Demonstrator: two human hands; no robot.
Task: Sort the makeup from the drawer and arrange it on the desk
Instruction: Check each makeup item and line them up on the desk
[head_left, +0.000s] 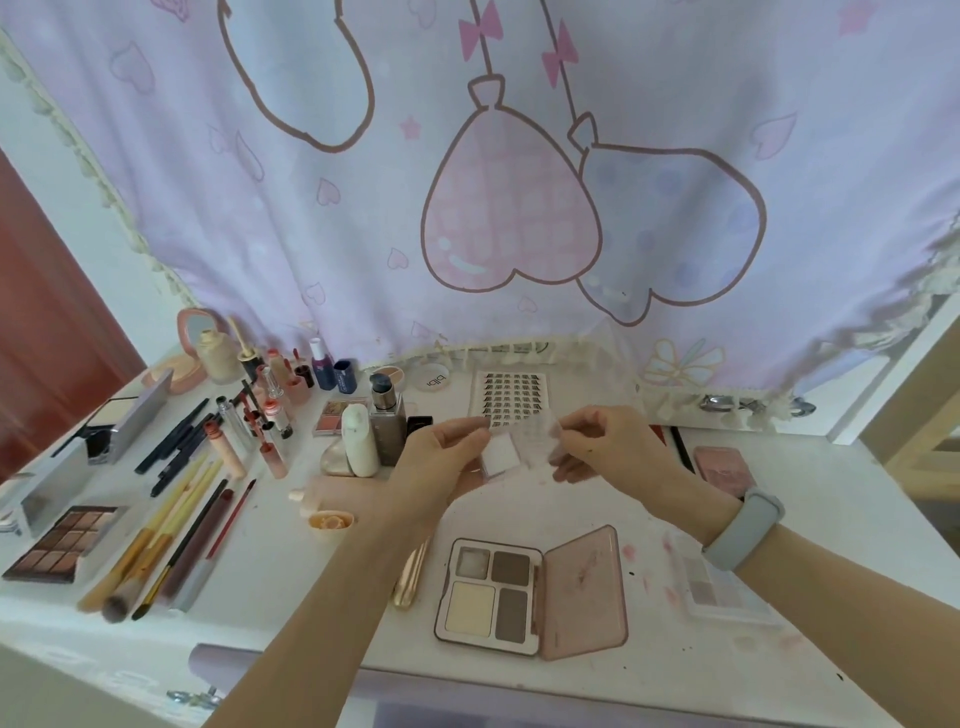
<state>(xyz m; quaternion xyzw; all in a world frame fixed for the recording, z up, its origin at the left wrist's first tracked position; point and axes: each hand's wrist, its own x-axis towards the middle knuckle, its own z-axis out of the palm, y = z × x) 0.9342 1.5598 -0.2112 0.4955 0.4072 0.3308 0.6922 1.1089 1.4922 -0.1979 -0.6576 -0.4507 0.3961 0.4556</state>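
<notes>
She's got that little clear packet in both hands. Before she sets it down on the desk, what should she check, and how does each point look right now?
1. Clear packet held by both hands: ok; left hand grips it, right hand pinches its edge.
2. Packet closed: cannot tell, blurred.
3. Bare patch of desk beneath the hands: ok.
4. Open four-pan palette out of the way: ok, nearer the person.
5. Lash sheet uncovered: not ok, the hands overlap its near edge.
</notes>
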